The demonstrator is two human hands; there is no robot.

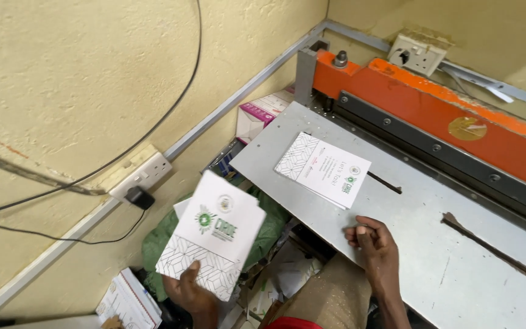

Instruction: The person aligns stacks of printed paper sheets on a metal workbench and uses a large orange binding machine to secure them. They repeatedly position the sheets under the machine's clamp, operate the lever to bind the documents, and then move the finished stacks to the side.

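My left hand [191, 291] holds up a small stack of white printed cards [213, 233] with a green emblem and a patterned lower band, left of the machine table. My right hand [374, 247] rests with curled fingers on the near edge of the grey metal cutter table [458, 262], holding nothing. Another stack of the same white cards [324, 169] lies flat on the table, just beyond my right hand and apart from it.
An orange and black cutter bar [458, 122] runs along the far side of the table. A wall socket with a black plug [140, 178] and cables sits left. Green bag [269, 222], boxes [262, 114] and paper scraps fill the gap below.
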